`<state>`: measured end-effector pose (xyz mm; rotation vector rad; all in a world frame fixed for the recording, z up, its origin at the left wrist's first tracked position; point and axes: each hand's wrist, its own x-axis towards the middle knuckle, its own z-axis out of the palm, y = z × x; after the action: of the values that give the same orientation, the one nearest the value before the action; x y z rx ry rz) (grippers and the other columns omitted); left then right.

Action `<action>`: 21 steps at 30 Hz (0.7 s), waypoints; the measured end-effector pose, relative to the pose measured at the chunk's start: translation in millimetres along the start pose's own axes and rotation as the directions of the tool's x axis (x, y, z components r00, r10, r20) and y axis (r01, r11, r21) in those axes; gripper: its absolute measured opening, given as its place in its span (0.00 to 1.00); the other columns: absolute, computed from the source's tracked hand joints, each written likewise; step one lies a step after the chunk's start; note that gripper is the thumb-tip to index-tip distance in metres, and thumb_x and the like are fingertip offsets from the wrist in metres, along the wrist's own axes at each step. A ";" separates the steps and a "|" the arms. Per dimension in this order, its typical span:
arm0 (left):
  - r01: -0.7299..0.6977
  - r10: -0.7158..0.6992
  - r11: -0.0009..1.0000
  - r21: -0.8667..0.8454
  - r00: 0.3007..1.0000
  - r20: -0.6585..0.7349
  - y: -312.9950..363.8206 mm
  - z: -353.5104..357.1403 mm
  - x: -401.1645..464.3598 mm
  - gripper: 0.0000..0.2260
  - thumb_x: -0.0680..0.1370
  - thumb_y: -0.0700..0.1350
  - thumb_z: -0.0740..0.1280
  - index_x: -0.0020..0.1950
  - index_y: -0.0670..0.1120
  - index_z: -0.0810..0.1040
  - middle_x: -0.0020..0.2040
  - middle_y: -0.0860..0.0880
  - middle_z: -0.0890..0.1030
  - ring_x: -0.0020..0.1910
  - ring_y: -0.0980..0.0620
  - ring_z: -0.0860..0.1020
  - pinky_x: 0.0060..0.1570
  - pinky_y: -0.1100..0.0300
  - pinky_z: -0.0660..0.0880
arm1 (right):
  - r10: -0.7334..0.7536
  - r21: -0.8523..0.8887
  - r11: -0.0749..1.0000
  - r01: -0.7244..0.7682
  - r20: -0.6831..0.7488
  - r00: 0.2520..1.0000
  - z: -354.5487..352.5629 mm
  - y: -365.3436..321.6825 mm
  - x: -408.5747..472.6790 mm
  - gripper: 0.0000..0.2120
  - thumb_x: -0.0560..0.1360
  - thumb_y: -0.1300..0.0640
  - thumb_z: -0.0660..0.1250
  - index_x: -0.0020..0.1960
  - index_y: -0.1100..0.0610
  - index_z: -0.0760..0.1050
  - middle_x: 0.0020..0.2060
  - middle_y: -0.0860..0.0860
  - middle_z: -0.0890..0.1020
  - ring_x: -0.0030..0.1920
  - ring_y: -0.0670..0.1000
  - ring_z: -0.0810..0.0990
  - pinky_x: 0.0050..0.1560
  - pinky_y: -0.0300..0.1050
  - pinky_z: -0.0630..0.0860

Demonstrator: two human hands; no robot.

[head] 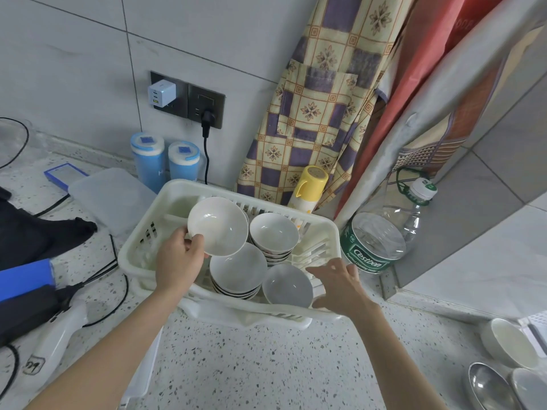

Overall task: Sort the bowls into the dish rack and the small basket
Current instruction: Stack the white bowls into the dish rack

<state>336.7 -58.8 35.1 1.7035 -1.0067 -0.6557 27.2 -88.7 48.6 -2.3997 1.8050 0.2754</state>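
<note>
On a speckled table point(251, 365), a person's left hand point(177, 261) grips a white bowl point(218, 226) by its rim over a white plastic dish rack point(139, 250).

Tilted toward the camera, the bowl hangs above the rack's left half; the right hand point(340, 287) is spread wide, holding nothing, at the near right rim. Inside sit two bowl stacks point(239, 273) point(273, 236) and a single grey-white bowl point(287, 285). More bowls point(509, 341) and a metal ladle point(488, 386) lie well apart at lower right; a water bottle point(381, 232) stands just beside the rack.

Two bare forearms — no sleeves, rings or watch visible.
</note>
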 end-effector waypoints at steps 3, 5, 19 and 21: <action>-0.003 0.003 1.000 0.005 1.000 0.005 -0.5 -0.1 -0.2 0.10 0.73 0.50 0.59 0.47 0.48 0.76 0.31 0.52 0.82 0.37 0.48 0.82 0.33 0.57 0.72 | -0.012 0.015 1.000 0.012 -0.002 1.000 0.9 3.8 -5.7 0.36 0.67 0.41 0.75 0.73 0.43 0.67 0.64 0.51 0.73 0.67 0.50 0.61 0.55 0.46 0.52; -0.003 0.003 1.000 0.009 1.000 0.007 -0.8 -0.4 -0.4 0.09 0.74 0.49 0.59 0.48 0.48 0.76 0.31 0.53 0.83 0.38 0.48 0.82 0.34 0.56 0.74 | -0.014 0.021 1.000 0.014 -0.003 1.000 3.0 1.3 -4.2 0.34 0.67 0.40 0.74 0.71 0.40 0.69 0.63 0.52 0.73 0.67 0.49 0.62 0.54 0.47 0.51; 0.016 -0.016 0.999 -0.028 1.000 -0.007 1.6 3.8 0.2 0.13 0.71 0.52 0.57 0.46 0.48 0.77 0.29 0.52 0.83 0.35 0.50 0.81 0.36 0.57 0.74 | -0.010 -0.081 0.997 0.009 -0.008 1.000 15.6 2.2 8.0 0.36 0.67 0.35 0.71 0.73 0.37 0.66 0.63 0.52 0.75 0.67 0.45 0.67 0.58 0.51 0.54; 0.016 -0.016 0.999 -0.029 1.000 0.001 1.7 3.9 0.6 0.12 0.72 0.51 0.57 0.46 0.48 0.77 0.29 0.52 0.83 0.35 0.50 0.81 0.36 0.57 0.74 | -0.021 -0.082 0.996 0.019 -0.016 1.000 16.7 2.7 7.8 0.36 0.66 0.35 0.70 0.72 0.37 0.66 0.63 0.52 0.76 0.67 0.45 0.67 0.59 0.51 0.55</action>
<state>333.4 -61.4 35.3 1.6879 -0.9804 -0.6781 25.6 -93.3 30.7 -2.4814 1.8099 0.3343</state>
